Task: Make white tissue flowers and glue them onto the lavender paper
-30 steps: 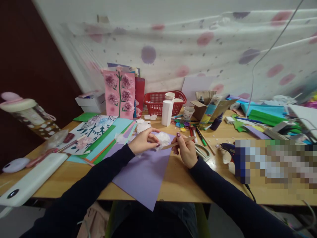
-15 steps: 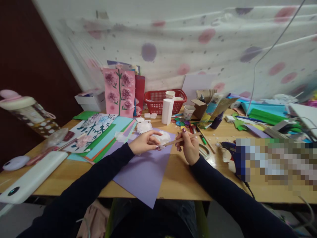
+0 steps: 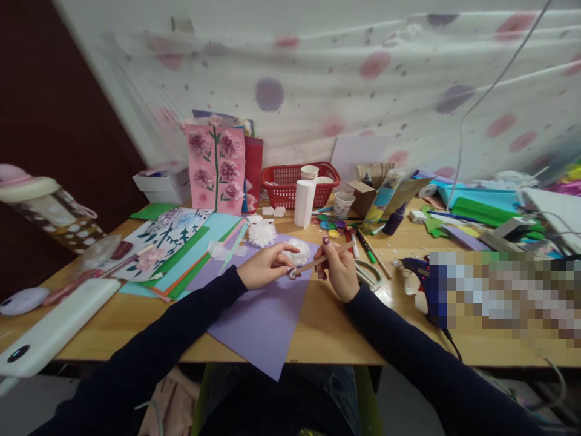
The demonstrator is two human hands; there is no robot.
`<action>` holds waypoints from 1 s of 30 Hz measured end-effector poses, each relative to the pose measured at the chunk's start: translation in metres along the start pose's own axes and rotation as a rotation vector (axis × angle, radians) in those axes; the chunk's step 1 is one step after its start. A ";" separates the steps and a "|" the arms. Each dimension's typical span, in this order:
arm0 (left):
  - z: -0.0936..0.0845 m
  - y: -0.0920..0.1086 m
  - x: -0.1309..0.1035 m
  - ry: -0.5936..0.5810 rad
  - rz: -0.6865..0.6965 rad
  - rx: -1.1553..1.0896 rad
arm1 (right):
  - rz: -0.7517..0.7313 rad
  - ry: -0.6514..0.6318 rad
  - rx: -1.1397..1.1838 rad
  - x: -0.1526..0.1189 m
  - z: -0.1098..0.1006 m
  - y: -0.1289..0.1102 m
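My right hand [image 3: 341,274] is closed on a flat wooden craft stick [image 3: 311,264], which slants down to the left. The stick's tip meets a small white piece of paper [image 3: 292,274] pinched between the thumb and fingertips of my left hand [image 3: 263,266]. Both hands hover over a purple sheet [image 3: 261,321] that hangs past the table's front edge. Just behind my left fingers lies a fluffy white paper flower [image 3: 300,248], partly hidden by them. Another white paper flower [image 3: 262,232] sits further back to the left.
Coloured sheets [image 3: 190,242] and a painted flower sheet spread on the left, near a white device [image 3: 63,324]. Behind stand a white roll [image 3: 304,204], a red basket [image 3: 278,192] and a paper cup [image 3: 344,204]. A blue glue gun [image 3: 420,275] lies at right, beyond some scissors [image 3: 370,275].
My right hand has moved slightly left and down with the stick, bringing its tip onto the white piece at my left fingertips. The view has shifted a little.
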State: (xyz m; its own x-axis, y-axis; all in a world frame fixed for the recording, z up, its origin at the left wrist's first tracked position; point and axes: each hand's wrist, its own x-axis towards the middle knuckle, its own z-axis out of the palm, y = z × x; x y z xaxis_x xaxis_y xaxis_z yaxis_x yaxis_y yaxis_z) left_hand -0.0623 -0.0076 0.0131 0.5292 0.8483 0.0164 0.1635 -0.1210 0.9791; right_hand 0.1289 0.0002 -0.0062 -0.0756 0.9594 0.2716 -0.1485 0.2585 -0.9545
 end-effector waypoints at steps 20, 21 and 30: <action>-0.025 0.026 -0.006 0.303 0.107 0.199 | -0.184 0.185 -0.312 0.017 -0.016 0.013; -0.022 0.029 -0.003 0.295 0.112 0.220 | -0.189 0.190 -0.326 0.017 -0.016 0.013; 0.009 0.032 0.036 0.188 0.143 0.718 | -0.208 0.178 -0.384 0.019 -0.015 0.017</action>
State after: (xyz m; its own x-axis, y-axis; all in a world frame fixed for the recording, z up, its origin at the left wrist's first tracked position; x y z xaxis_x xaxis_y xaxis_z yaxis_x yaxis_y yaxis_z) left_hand -0.0306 0.0145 0.0431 0.4452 0.8652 0.2307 0.6402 -0.4877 0.5935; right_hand 0.1401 0.0243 -0.0192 0.0920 0.8784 0.4690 0.2350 0.4386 -0.8674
